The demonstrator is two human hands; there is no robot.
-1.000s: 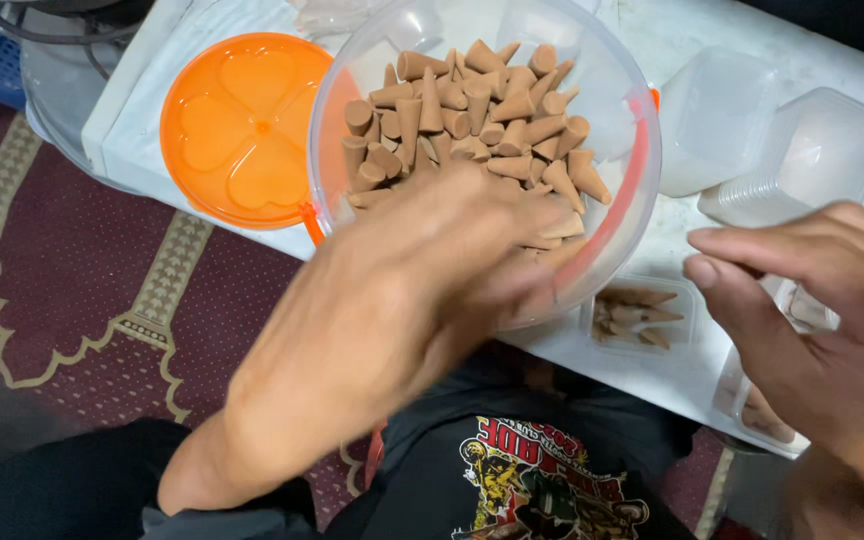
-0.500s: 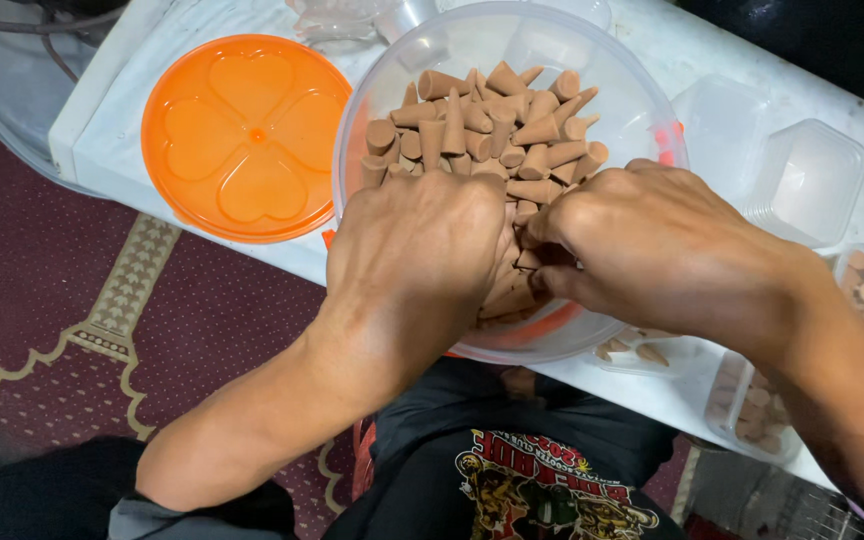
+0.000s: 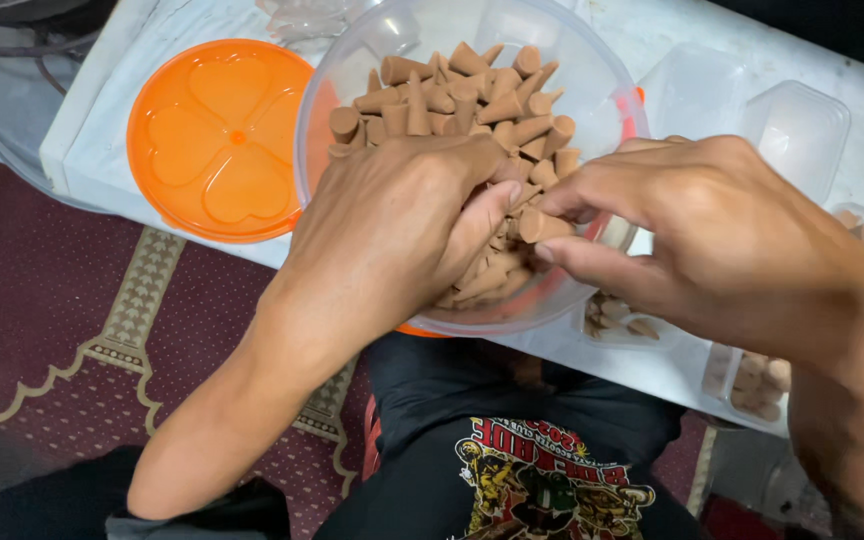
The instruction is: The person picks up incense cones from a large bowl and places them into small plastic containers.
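Observation:
A round clear plastic tub point(image 3: 592, 70) on the white table holds a heap of brown cones point(image 3: 452, 90). My left hand point(image 3: 392, 225) is inside the tub, fingers curled over a bunch of cones at the near side. My right hand point(image 3: 712, 230) reaches in from the right and pinches a single brown cone point(image 3: 542, 226) between thumb and forefinger, close against my left fingers.
An orange round lid point(image 3: 217, 140) lies left of the tub. Clear square boxes point(image 3: 802, 130) stand at the right; small clear boxes with cones point(image 3: 617, 318) sit near the table's front edge point(image 3: 672, 375). A patterned dark red carpet point(image 3: 62, 300) lies below.
My right hand came in from the right, entered the tub and now lifts out slightly with one cone pinched. My left hand stays gathered on cones in the tub.

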